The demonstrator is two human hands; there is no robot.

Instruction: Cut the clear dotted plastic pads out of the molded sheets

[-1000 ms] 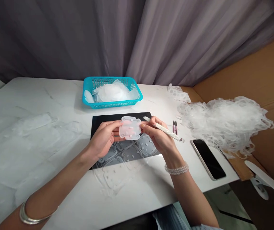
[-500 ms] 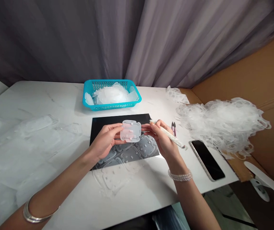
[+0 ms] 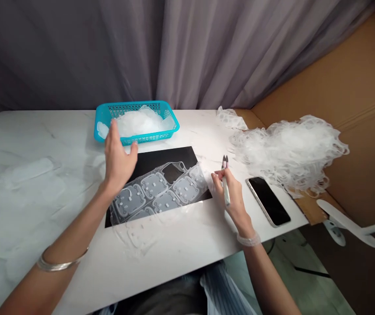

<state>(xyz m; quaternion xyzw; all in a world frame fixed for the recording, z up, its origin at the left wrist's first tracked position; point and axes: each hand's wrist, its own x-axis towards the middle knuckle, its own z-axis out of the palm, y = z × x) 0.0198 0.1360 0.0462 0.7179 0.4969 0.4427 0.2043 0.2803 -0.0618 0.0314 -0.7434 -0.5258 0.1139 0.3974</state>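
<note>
At the centre of the worktop (image 3: 180, 253) a black mat (image 3: 161, 157) is laid flat. A translucent moulded sheet (image 3: 154, 192) of rounded square pads is spread over the mat's near half, and its near edge runs off onto the bare worktop at 6 o'clock.

The left hand (image 3: 118, 155) is raised over the mat's 10 o'clock corner, palm down. Its grip is open, the fingers are spread, and nothing is held. The fingertips are seen against the near wall of a teal basket (image 3: 103, 114); contact with the basket cannot be told. The basket is placed at 12 o'clock of the mat and is filled with translucent pieces (image 3: 138, 120). A metal bangle (image 3: 61, 264) is worn on the left forearm.

The right hand (image 3: 231, 197) is rested at the mat's 3 o'clock edge, just beside the sheet. Its grip is closed around a white tool (image 3: 226, 192), which is pointed towards 12 o'clock. Small snips (image 3: 225, 161) are located just beyond the tool's far end. A bead bracelet (image 3: 248, 239) is worn on the right wrist.

A phone (image 3: 268, 201) is laid face up at 3 o'clock of the right hand. A pile of trimmings (image 3: 289, 146) is heaped at 2 o'clock, against a cardboard box (image 3: 338, 87).
</note>
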